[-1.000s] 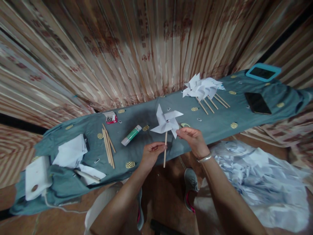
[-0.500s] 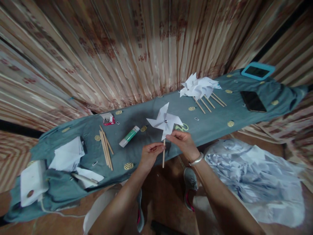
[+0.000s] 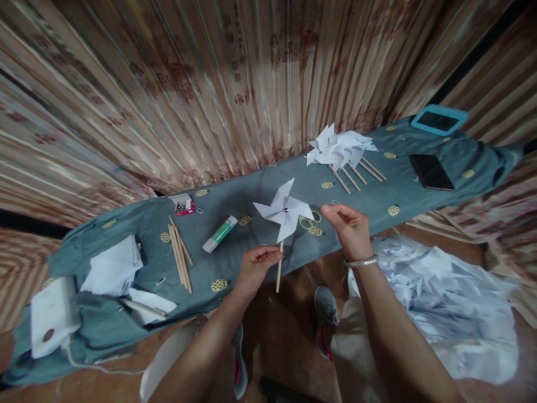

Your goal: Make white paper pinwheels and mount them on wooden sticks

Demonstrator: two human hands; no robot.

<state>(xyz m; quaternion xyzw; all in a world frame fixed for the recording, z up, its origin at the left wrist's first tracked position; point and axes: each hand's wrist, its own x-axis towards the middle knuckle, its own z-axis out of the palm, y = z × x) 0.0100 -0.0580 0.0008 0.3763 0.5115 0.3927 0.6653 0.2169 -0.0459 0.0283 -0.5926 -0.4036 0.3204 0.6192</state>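
A white paper pinwheel [image 3: 280,215] with a silvery pin at its centre is held upright over the cloth by its thin wooden stick. My left hand [image 3: 259,266] pinches that stick just below the blades. To the right of the pinwheel, apart from its blade tip, is my right hand [image 3: 349,226], with thumb and fingers drawn together and nothing visible in them. Behind the blades, the yellow-green handles of what look like scissors [image 3: 309,221] lie partly hidden on the cloth.
Further back lie several finished pinwheels [image 3: 342,148]. Leftward are a glue stick [image 3: 220,234], a red box of pins [image 3: 183,207], wooden sticks [image 3: 180,254], paper sheets [image 3: 115,266] and a white device [image 3: 52,318]. A phone [image 3: 431,171] and blue-framed device [image 3: 439,120] lie right; a paper-filled bag [image 3: 444,308] sits below.
My right hand has let go of the pinwheel's lower blade and moved right, away from it. The pinwheel has turned slightly, while my left hand keeps hold of the stick.
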